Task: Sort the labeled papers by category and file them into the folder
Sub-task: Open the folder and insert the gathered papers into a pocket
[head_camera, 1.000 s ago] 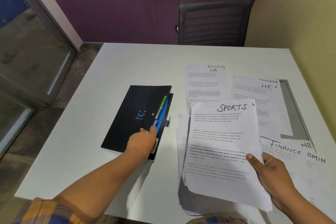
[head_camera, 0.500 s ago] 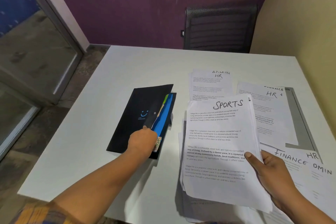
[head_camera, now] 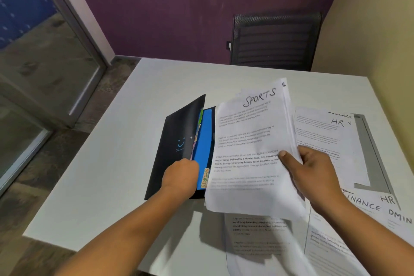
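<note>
- head view: my left hand (head_camera: 181,175) is at the near right edge of the black folder (head_camera: 177,141), fingers curled in under its front cover and gripping it, so the cover stands tilted up off the pages below.
- the folder lies on the white table (head_camera: 100,175), left of centre. a blue divider (head_camera: 205,139) shows in the gap, with a yellow tab (head_camera: 205,178) lettered "sports" just beside my left knuckles. a green tab peeks out near the far end.
- my right hand (head_camera: 313,168) holds the sports stack (head_camera: 246,141), thumb pinched on top of the front sheet and the other fingers curled behind it. the stack is lifted off the table and tilted, its left edge just beside the blue divider.
- more printed sheets lie under and in front of the stack; their text is blurred.
- to the right an hr sheet (head_camera: 324,136) lies flat, and nearer me a finance sheet (head_camera: 367,204) rests by my right wrist.
- a black mesh chair (head_camera: 275,40) stands at the far side of the table against a purple wall (head_camera: 179,6).
</note>
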Motion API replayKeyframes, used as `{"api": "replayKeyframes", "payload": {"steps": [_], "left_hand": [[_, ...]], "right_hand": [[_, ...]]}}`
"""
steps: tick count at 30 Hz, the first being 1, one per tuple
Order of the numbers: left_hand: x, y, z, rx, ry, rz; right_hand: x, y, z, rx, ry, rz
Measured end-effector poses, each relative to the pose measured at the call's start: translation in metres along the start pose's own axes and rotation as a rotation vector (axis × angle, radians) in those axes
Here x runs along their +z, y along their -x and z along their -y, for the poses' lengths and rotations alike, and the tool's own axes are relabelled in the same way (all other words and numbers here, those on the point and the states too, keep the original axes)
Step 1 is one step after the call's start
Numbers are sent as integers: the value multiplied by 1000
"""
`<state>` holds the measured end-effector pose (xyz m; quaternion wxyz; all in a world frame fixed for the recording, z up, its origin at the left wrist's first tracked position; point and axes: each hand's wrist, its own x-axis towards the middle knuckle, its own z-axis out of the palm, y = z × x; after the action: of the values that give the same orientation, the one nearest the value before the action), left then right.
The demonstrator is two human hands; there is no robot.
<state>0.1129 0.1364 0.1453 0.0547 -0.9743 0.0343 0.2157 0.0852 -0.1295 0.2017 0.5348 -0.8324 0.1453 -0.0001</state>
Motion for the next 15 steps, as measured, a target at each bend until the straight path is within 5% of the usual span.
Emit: {"api": "replayKeyframes", "payload": {"steps": [8,15], "left_hand": [[0,10,-13,20,127,-42],[-5,16,-15,-31,201,-77]], "right_hand": [[26,-20,35,-198,289,-27],[36,-24,42,-182,356,-59]]}}
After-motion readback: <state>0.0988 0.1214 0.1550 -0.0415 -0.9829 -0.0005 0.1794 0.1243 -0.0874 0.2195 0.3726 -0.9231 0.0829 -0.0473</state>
